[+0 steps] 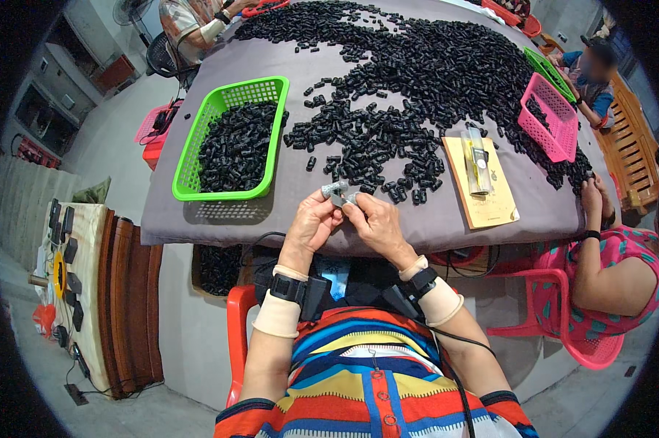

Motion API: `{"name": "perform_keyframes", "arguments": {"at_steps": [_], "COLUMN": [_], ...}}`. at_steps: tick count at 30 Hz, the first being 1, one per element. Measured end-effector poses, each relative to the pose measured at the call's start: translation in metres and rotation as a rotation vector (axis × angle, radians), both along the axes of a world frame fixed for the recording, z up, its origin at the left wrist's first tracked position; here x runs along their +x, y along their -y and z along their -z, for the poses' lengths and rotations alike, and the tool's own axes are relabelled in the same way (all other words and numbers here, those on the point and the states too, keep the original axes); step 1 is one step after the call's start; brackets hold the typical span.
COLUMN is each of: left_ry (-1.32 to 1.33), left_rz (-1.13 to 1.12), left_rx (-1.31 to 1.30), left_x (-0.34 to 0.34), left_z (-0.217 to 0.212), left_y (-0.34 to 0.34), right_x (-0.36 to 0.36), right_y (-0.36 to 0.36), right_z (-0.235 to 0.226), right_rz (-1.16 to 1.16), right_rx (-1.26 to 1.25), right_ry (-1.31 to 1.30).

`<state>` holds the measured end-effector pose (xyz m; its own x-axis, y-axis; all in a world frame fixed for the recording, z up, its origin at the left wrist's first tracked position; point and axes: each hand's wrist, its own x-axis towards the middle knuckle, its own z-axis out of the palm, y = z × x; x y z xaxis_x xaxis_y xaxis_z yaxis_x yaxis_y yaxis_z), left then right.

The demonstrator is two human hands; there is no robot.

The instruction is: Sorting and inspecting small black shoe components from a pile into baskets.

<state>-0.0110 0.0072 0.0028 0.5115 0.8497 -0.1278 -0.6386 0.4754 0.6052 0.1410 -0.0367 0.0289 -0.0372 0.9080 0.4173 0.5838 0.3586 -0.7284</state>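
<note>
Grey cloth (410, 225), bare near edge, left hand (313, 225) and right hand (379, 226) pinching something small (338, 198), left basket (223, 196) of black parts (234, 150)

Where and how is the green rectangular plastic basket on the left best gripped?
Probably left hand on the left rim, right hand on the right rim, from the person's side. The basket sits upright, its rim above the small black cylindrical pieces inside, so opposite holds should keep it level.
</note>
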Motion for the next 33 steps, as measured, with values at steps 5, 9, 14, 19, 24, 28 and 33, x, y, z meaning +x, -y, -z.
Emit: {"name": "perform_keyframes", "arguments": {"at_steps": [5,9,14,19,24,28,33], "left_ry": [-0.043,-0.03,-0.027,-0.013,-0.077,-0.274,-0.466], "left_rz": [-0.009,-0.008,-0.022,-0.015,-0.061,-0.209,-0.525], "left_rx": [0.02,-0.007,0.009,0.002,-0.01,0.07,0.296], "left_x": [0.001,0.002,0.002,0.002,0.003,-0.007,-0.061], "left_z": [-0.004,-0.004,0.001,-0.001,-0.005,-0.038,-0.096], "left_y": [0.003,0.002,0.001,0.001,0.005,0.004,-0.04], "right_x": [-0.003,0.001,0.001,-0.002,0.002,0.003,0.002], "right_y": [-0.001,0.0,-0.001,0.001,0.001,-0.001,0.001], "right_z": [0.002,0.001,0.003,-0.002,0.005,0.005,0.002], "right_rz": [0.046,0.009,-0.011,0.04,0.04,0.061,0.037], "right_rx": [-0.009,-0.006,0.051,-0.012,-0.023,-0.107,-0.109], "right_ry": [0.002,-0.048,-0.015,-0.054,-0.163,-0.289,-0.3]}}
